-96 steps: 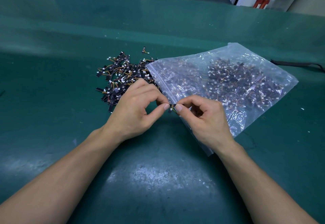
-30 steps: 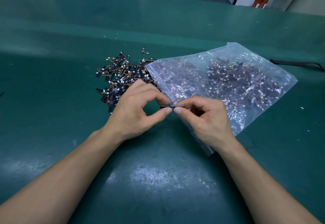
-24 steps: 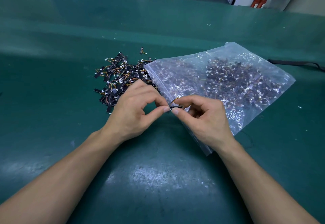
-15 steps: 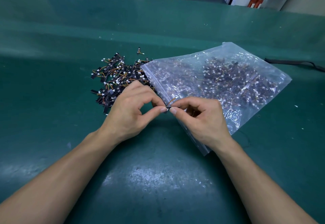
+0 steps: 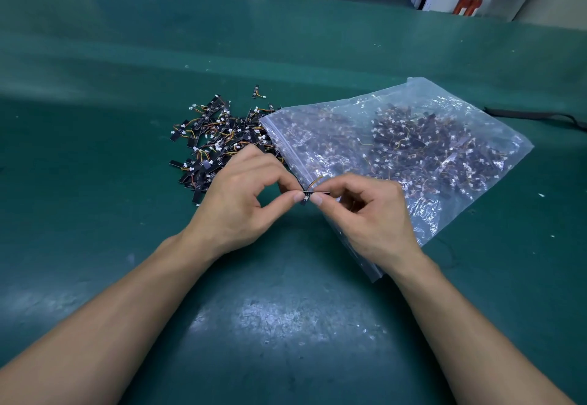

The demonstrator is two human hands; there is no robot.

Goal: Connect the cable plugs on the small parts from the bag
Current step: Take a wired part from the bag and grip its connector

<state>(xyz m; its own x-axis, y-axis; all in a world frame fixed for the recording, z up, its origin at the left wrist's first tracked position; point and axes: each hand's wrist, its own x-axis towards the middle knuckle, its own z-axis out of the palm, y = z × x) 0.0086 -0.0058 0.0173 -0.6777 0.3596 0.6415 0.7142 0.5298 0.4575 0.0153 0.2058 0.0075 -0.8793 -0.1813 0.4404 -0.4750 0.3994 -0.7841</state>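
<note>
Pinching one small black part [image 5: 314,195] between thumb and forefinger, the left hand [image 5: 241,201] and right hand [image 5: 368,217] are meeting tip to tip above the green table [image 5: 95,55], other fingers curled. Its orange wire [image 5: 313,181] is looping upward. Behind them, the clear bag [image 5: 413,150] is lying beside a loose pile of parts [image 5: 216,138].

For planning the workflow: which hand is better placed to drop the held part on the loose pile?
Probably the left hand: it pinches the part right beside the pile; the right hand is over the bag.
</note>
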